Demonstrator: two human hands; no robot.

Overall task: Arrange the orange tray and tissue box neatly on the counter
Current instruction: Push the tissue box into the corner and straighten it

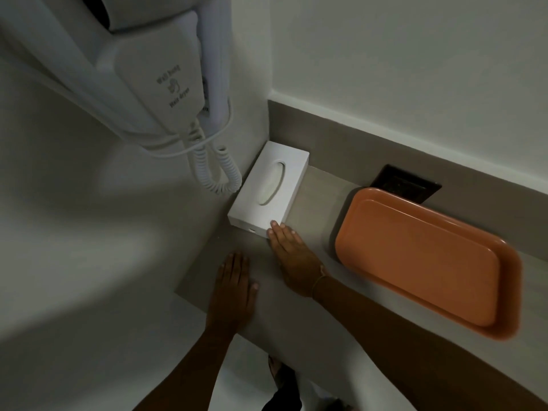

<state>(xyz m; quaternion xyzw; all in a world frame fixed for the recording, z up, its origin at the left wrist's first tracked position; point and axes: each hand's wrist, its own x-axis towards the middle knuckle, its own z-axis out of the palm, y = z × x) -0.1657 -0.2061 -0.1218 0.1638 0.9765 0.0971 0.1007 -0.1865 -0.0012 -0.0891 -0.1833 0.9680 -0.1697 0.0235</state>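
A dim corner with pale walls holds a narrow grey-brown bench point(314, 200) that runs from the centre toward the lower right of the frame, with a wall-hung hair dryer point(154, 84) filling the upper left and its coiled cord dangling beside the corner. The white tissue box point(268, 188) sits at the centre of the frame, pushed into the corner, its long side close along the left wall and its opening facing up. The orange tray point(427, 262) lies flat at the right, well apart from the box, partly covering a dark socket plate point(406, 182) on the backsplash; it is empty and looks slightly skewed to the bench edge. The right hand point(292, 256) lies flat with its fingers point(277, 226) spread and straight, tips touching the box's near corner, gripping nothing. The left hand point(234, 289) rests palm down on the bench, fingers extended, also holding nothing. The box seems nearly settled, with perhaps a last nudge under way; squaring the tray likely remains.
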